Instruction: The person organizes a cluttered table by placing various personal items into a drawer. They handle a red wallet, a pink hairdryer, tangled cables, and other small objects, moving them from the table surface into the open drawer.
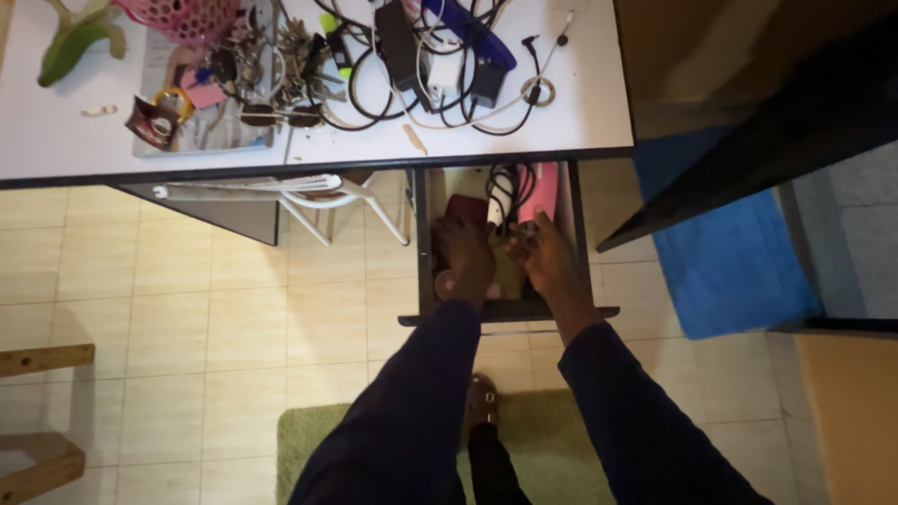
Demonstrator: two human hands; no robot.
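Both hands are inside an open drawer [423, 271] pulled out from under the white bench [580, 103], at roughly 12 o'clock from the person's body. The left hand [465, 260] lies palm down on the drawer's left side, its fingers over a dark maroon flat item [465, 208]; whether it grips that item cannot be told in the dim light. The right hand [547, 257] sits just beside it at 3 o'clock, fingers loosely curled near a small dark object that is too dim to identify; whether it is clamped on anything cannot be told. The two hands are close together but not touching.

At the drawer's far end, 12 o'clock from the hands, lie a coiled black cable [513, 182], a white charger-like piece [499, 201] and a pink flat object [543, 196].

On the bench above, a tangle of black and white cables and adapters [440, 65] lies at 12 o'clock; a bunch of keys [281, 70] lies at 11 o'clock, with a pink mesh basket [187, 17] and a green curved object [75, 37] further toward 10 o'clock.

The floor is tiled; a green rug [318, 440] lies under the person, and a blue mat [730, 262] lies at 3 o'clock.
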